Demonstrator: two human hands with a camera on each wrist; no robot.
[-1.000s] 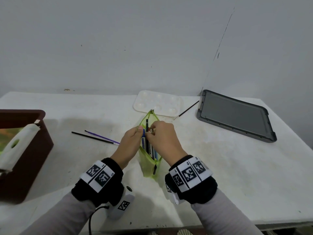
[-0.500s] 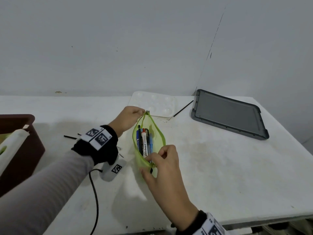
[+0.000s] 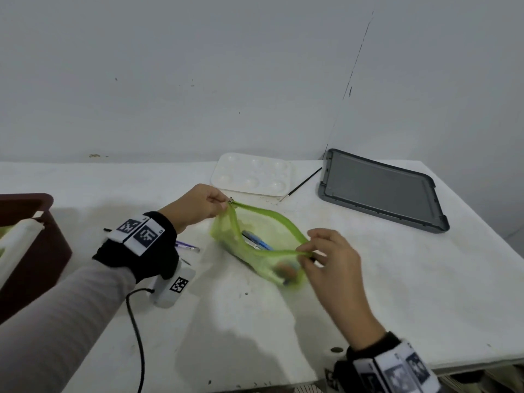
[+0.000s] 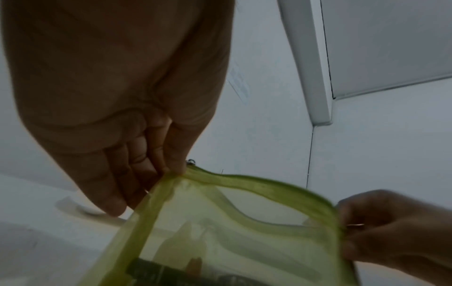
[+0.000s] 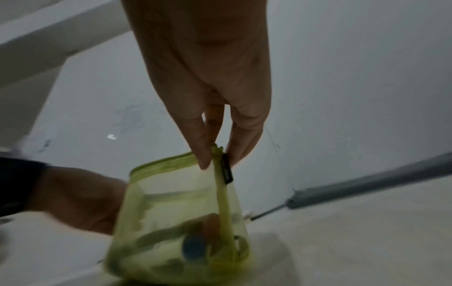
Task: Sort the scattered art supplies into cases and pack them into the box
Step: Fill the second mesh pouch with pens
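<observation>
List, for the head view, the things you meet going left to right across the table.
Brown box → left hand → green mesh pouch → right hand → grey lid.

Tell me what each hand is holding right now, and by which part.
Both hold the green mesh pouch. The left hand pinches its far end by the zipper stop; the right hand pinches the near end of the open zipper edge.

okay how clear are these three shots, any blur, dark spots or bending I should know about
Head view: evenly lit, soft shadows, the table edge bowed by the wide lens, slight motion blur on the green mesh pouch near the right hand. Left wrist view: dim, the left hand in shade, pouch contents murky. Right wrist view: the pouch bottom smeared by motion.
</observation>
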